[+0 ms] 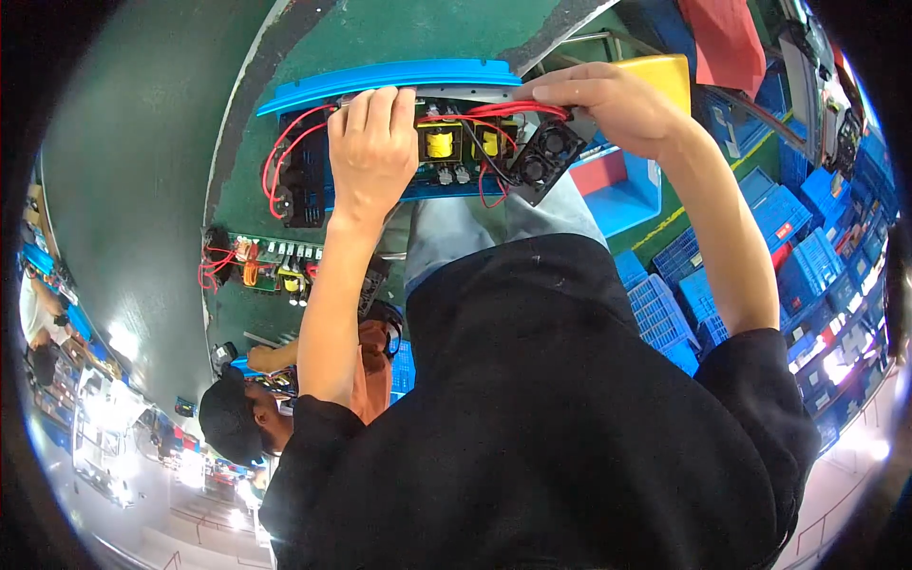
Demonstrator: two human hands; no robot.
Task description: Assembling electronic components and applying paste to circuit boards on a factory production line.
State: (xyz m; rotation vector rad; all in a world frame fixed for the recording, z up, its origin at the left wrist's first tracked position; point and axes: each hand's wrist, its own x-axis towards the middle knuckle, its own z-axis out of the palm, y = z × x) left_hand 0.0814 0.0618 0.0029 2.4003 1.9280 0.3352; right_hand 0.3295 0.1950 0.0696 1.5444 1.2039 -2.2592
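A blue metal housing (380, 78) lies lengthwise across the green bench, its open side toward me. Inside are circuit parts with yellow-wrapped transformers (439, 144). My left hand (370, 147) reaches over them, fingers curled together on the far edge of the circuit board; its fingertips are hidden. At the housing's right end, my right hand (617, 106) is closed around a bundle of red wires (527, 108), partly covering it. Just below that hand, a black end plate with two fans (549, 157) hangs tilted toward my lap. More red wires loop at the left end.
Another circuit assembly (275, 271) with red wires rests on the bench (237, 171) to my left. A co-worker in a dark cap (233, 418) sits close beyond my left forearm. Blue crates (655, 309) stand on my right, near a yellow chair back (660, 81).
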